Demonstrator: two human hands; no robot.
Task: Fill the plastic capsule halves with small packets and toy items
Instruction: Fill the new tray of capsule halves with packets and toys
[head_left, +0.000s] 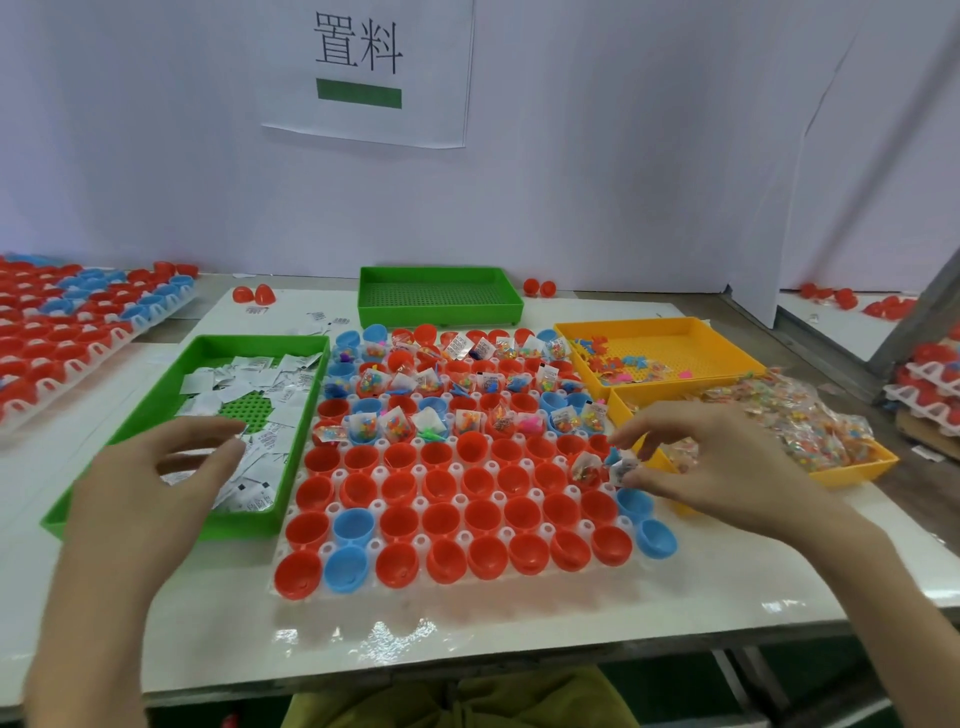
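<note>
A clear holder tray (457, 592) carries rows of red and blue capsule halves (441, 519); the far rows hold packets and toy pieces, the near rows are bare. My right hand (701, 467) hovers at the tray's right edge and pinches a small packet with a blue toy piece (621, 465). Beside it a bead packet (587, 467) sits in a red half. My left hand (150, 483) hangs over the green tray of white packets (249, 395) with its fingers spread, holding nothing.
An orange tray with coloured toy pieces (660, 353) and another heaped with bead packets (810, 431) stand at the right. A green tray (439, 296) is at the back. More capsule trays (67, 327) lie far left. A white partition wall rises behind.
</note>
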